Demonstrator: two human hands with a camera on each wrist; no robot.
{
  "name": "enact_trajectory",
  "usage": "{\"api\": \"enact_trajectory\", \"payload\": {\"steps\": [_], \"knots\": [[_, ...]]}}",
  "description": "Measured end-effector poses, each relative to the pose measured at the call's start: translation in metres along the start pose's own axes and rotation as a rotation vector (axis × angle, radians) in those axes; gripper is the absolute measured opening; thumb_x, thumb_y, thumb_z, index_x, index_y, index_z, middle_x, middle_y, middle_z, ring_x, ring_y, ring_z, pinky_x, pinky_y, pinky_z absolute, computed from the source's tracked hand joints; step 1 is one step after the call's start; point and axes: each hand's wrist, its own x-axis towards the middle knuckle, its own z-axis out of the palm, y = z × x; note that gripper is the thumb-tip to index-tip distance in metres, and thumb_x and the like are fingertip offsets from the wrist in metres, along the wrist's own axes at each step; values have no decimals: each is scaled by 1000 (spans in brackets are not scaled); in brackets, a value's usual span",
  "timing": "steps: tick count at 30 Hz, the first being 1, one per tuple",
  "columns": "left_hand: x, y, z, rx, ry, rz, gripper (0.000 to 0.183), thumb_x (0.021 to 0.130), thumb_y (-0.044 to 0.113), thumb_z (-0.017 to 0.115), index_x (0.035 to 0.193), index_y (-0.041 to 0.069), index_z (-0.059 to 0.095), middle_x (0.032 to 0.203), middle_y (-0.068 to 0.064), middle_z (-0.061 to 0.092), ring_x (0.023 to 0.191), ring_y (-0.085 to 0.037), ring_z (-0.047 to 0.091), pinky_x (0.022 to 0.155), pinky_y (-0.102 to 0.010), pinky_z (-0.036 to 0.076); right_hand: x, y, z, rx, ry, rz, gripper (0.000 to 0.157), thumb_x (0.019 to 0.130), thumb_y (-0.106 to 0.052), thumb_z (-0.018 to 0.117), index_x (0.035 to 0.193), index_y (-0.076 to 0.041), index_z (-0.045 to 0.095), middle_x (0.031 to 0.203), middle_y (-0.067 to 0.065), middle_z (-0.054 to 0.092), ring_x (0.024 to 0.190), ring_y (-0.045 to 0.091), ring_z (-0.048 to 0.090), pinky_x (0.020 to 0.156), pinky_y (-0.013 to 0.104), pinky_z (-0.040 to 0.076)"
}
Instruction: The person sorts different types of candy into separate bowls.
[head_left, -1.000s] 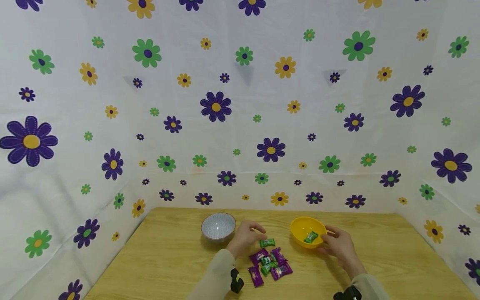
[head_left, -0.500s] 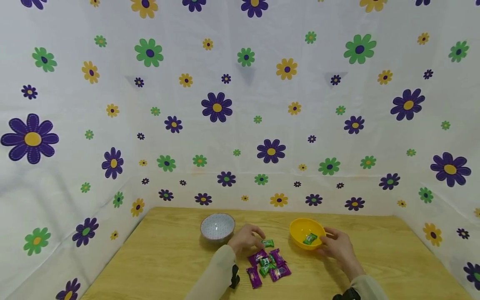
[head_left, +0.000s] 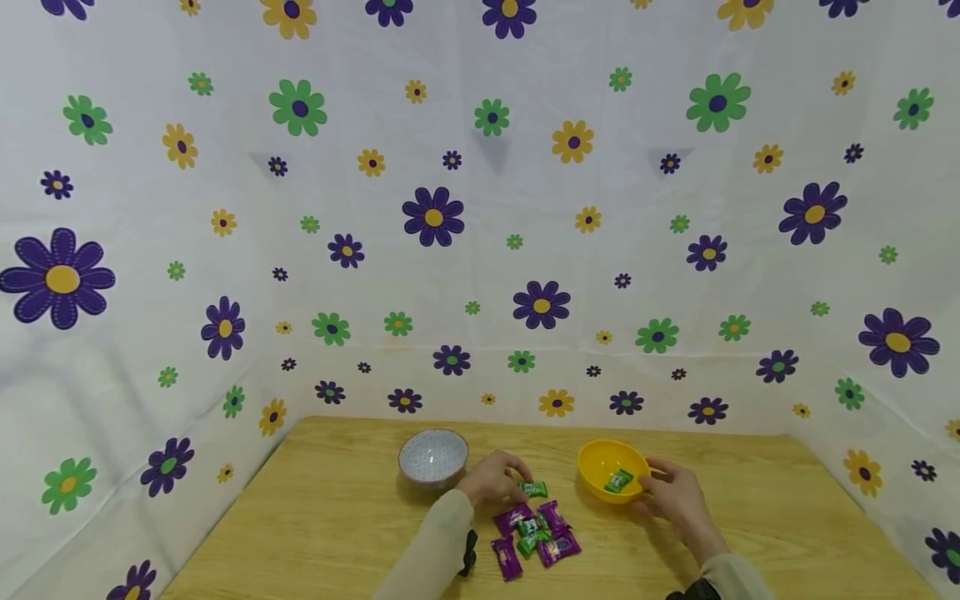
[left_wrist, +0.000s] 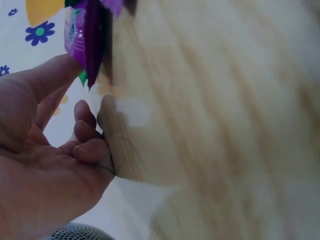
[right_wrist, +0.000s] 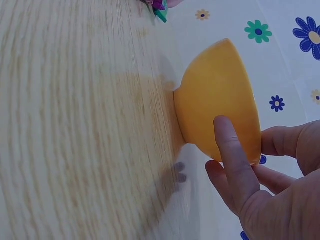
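Note:
My left hand (head_left: 491,479) is at a small green candy (head_left: 535,489) on the table, its thumb and index finger apart on either side of the candy's near end. In the left wrist view a purple candy (left_wrist: 77,32) partly hides the fingertips, so contact cannot be told. My right hand (head_left: 675,498) holds the yellow bowl (head_left: 592,483) by its right side, with the thumb at the rim and fingers against the outer wall. One green candy (head_left: 618,481) lies inside the bowl. Several purple candies (head_left: 558,548) and green candies (head_left: 529,543) form a loose pile in front.
A pale patterned bowl (head_left: 433,460) stands just behind and left of my left hand. The wooden table (head_left: 322,517) carries everything. A white cloth (head_left: 480,275) printed with flowers encloses its back and sides.
The left hand's fingers have come down and closer around the single green candy. My right hand stays at the yellow bowl, and the candies keep their places.

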Motion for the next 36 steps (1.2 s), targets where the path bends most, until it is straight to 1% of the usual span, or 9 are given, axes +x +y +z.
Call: {"api": "enact_trajectory", "payload": {"steps": [2, 8, 13, 15, 21, 28, 32, 36], "knots": [[1, -1, 1, -1, 3, -6, 20, 77, -1, 78, 92, 11, 74, 102, -6, 65, 89, -21, 54, 80, -40, 47, 0, 0, 0, -3, 0, 5, 52, 99, -3, 49, 146, 9, 32, 143, 39, 33, 112, 43, 59, 75, 34, 60], [0, -1, 4, 10, 6, -10, 20, 79, 0, 77, 93, 14, 73, 105, -7, 64, 93, -23, 54, 87, -47, 47, 1, 1, 0, -9, 6, 21, 52, 98, -2, 49, 146, 9, 32, 142, 39, 35, 108, 39, 62, 75, 34, 60], [-3, 4, 4, 53, 37, 5, 17, 78, 6, 80, 90, 13, 72, 100, -5, 65, 87, -22, 52, 82, -44, 47, 0, 0, -1, -14, 0, 11, 52, 98, -2, 50, 146, 9, 32, 142, 39, 35, 105, 38, 63, 74, 34, 60], [-4, 6, 4, 60, 47, -2, 16, 78, 7, 81, 90, 13, 72, 98, -4, 65, 86, -21, 52, 81, -43, 47, 0, -1, -1, -15, -4, 5, 52, 98, -2, 50, 146, 10, 32, 142, 39, 34, 105, 39, 63, 74, 34, 60], [-4, 4, 6, 24, 38, -34, 13, 80, 6, 78, 89, 8, 70, 90, -5, 62, 82, -20, 52, 75, -38, 47, 0, -1, -1, -28, -10, -2, 51, 98, -2, 50, 145, 10, 32, 142, 40, 35, 106, 40, 62, 74, 34, 60], [-4, 2, 7, 33, 34, -20, 12, 81, 7, 78, 88, 5, 68, 88, -5, 60, 81, -20, 52, 75, -37, 48, 1, 1, -1, -31, -2, 11, 51, 98, -2, 51, 145, 9, 34, 141, 39, 36, 106, 39, 63, 75, 34, 60], [-4, 0, 6, -8, 23, -21, 11, 81, 7, 78, 86, 5, 69, 87, -5, 61, 81, -20, 52, 72, -35, 47, 1, 2, -1, -31, -1, 20, 51, 99, -2, 50, 145, 8, 33, 142, 39, 35, 107, 40, 61, 75, 33, 60], [-4, -3, 3, -64, 7, -14, 10, 81, 8, 78, 87, 7, 70, 88, -4, 61, 84, -20, 51, 72, -33, 43, 2, 2, -1, -29, -2, 1, 51, 99, -1, 50, 146, 9, 32, 142, 39, 35, 106, 40, 62, 74, 34, 60]]}}
